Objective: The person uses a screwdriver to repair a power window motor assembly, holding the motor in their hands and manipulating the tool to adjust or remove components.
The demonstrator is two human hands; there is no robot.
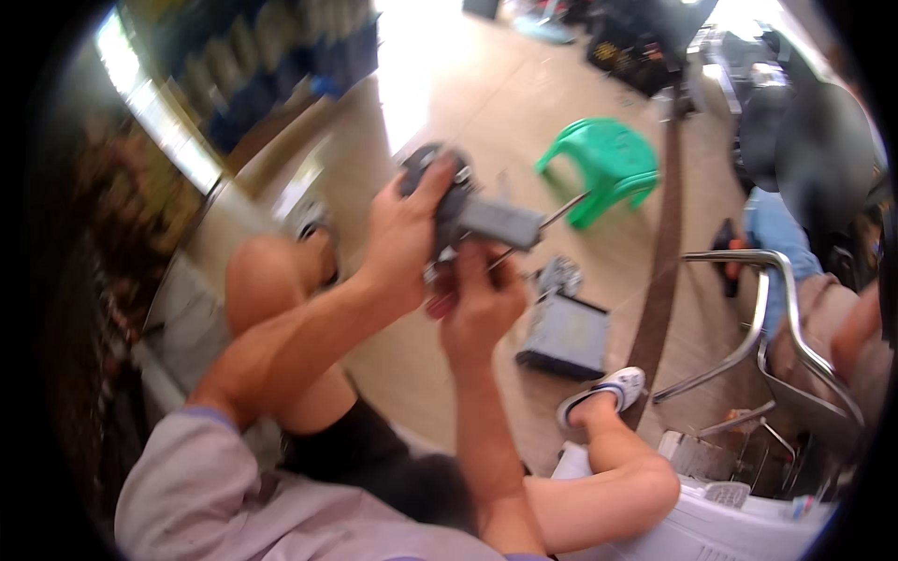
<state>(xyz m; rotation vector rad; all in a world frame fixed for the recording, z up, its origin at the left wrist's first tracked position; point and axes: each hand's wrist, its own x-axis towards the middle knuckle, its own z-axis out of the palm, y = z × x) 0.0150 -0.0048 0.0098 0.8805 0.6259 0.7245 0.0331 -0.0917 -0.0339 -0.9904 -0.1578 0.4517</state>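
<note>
Grey device (500,221), left end clasped in grip of left hand (398,229). Right hand (482,299) at near side, grip too blurred to tell. Green stool (606,161), far right.

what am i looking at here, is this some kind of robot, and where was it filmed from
No robot: these are a person's two bare hands. The one picture comes from a wide fisheye camera worn on the head, looking down, so straight edges bend. The left hand holds a dark and grey device. The right hand is close beneath it, by a thin rod; blur hides its exact grip. On the tiled floor are a green stool and a grey box-shaped unit.
</note>
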